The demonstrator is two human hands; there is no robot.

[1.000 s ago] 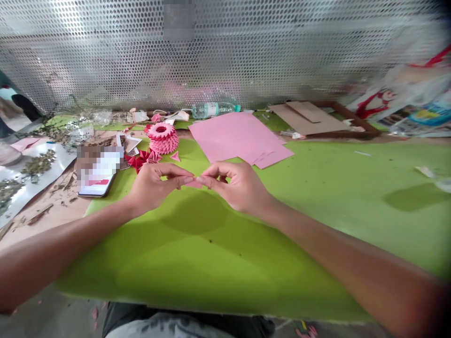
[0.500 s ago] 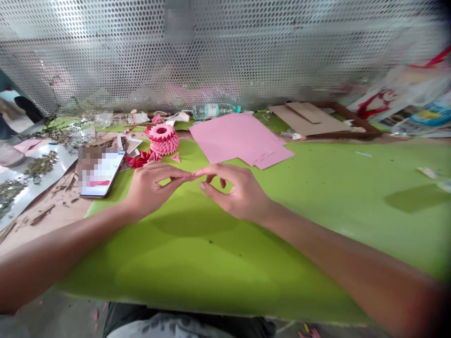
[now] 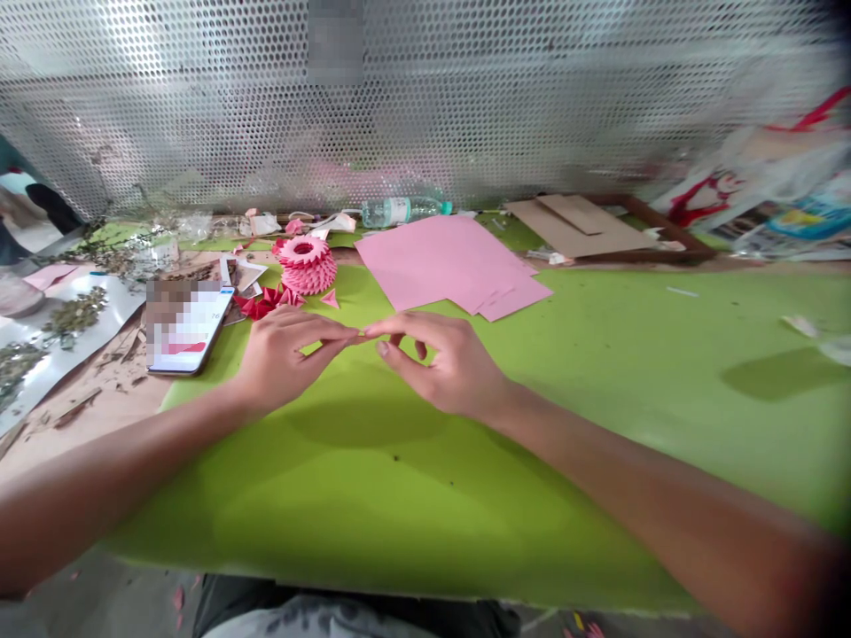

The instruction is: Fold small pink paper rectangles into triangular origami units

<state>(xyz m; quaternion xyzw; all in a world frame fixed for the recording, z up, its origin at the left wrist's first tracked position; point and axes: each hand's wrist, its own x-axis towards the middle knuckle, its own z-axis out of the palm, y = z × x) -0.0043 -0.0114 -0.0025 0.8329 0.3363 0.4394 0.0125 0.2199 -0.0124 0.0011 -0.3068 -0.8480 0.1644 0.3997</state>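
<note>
Right thumb (image 3: 399, 361) withdrawn — hands (image 3: 276, 354) (image 3: 458, 361) touching pink paper (image 3: 361, 338).

Clock positions relative to center of view. At 9 o'clock, on phone (image 3: 198, 335): small number (image 3: 215, 315) near right edge, two digits, apparently ending in 6, with unclear first digit; remaining display content too blurred or pixelated to read. At 12 o'clock, on bottle (image 3: 380, 213): white label (image 3: 399, 210), illegible. Between 2 and 3 o'clock, on bag (image 3: 748, 164): print (image 3: 708, 199) too blurred for reading.
</note>
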